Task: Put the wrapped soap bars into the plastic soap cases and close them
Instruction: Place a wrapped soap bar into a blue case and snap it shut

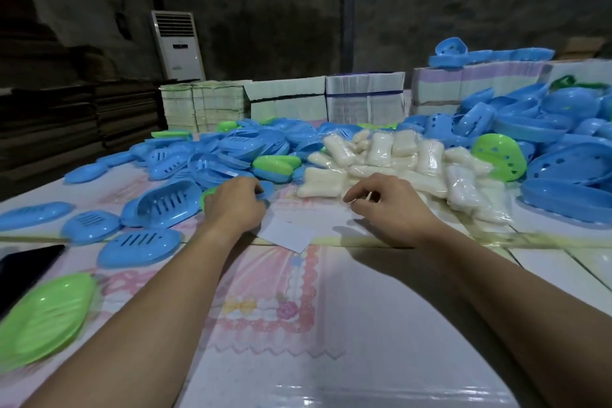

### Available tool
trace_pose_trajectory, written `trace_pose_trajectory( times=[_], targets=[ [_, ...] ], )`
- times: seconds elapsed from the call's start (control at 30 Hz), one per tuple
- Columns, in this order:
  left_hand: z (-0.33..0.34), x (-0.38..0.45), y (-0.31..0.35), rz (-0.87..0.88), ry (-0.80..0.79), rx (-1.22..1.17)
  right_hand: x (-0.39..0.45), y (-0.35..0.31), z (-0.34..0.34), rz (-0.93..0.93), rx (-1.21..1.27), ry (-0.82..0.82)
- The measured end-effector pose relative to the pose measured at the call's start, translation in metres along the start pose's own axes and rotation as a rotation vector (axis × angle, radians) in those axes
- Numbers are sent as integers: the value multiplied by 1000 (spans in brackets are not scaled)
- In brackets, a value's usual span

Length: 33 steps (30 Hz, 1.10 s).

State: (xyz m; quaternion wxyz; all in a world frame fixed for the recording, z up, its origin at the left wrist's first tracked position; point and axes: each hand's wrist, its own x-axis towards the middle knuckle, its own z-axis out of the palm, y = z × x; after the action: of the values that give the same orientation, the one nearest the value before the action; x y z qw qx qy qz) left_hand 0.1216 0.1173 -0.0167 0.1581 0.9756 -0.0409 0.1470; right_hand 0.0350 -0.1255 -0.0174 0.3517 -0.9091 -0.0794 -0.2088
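Left hand [236, 200] is curling its fingers on a blue soap case [267, 190]; right hand [385, 200] is hovering loosely curled, holding nothing, beside wrapped soap bars [390, 156] on the tabletop [331, 308].

A single wide-angle view from the person's head looks forward and down across a table [331, 325]. Both forearms reach away from the lens, close at the bottom edge. The room's far wall [430, 10] fills the top. Straight edges bow near the borders.
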Motion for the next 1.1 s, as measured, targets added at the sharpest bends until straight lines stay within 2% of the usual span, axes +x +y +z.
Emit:
trace_pose_trajectory(
  times=[0.13, 0.27, 0.33, 0.4, 0.47, 0.57, 0.67, 0.77, 0.9, 1.0, 1.1],
  targets=[
    [0, -11, 17, 194, 129, -138, 1, 0, 0, 3, 5, 4],
    [2, -17, 29, 344, 234, -418, 1, 1, -2, 20, -6, 25],
    [1, -19, 33, 344, 269, -601, 2, 1, -3, 37, -20, 58],
    [-3, -21, 38, 275, 265, -798, 3, 1, -5, 59, -22, 109],
    [-7, -24, 46, 141, 191, -1066, 4, 3, -8, 104, -4, 168],
    [-15, -26, 56, -155, 26, -1593, 6, 8, -14, 171, -44, 254],
    [-19, -28, 61, -376, -232, -1948, 9, 14, -22, 199, -152, 314],
    [-20, -34, 64, -450, -417, -1974, 8, 19, -23, 212, -294, 196],
    [-20, -40, 65, -471, -489, -2035, 5, 16, -11, 168, -550, 19],
    [-22, -45, 68, -501, -520, -2165, 7, 12, -2, 119, -758, -22],
    [-20, -48, 72, -475, -550, -2150, 9, 9, 4, 89, -800, -33]
  ],
)
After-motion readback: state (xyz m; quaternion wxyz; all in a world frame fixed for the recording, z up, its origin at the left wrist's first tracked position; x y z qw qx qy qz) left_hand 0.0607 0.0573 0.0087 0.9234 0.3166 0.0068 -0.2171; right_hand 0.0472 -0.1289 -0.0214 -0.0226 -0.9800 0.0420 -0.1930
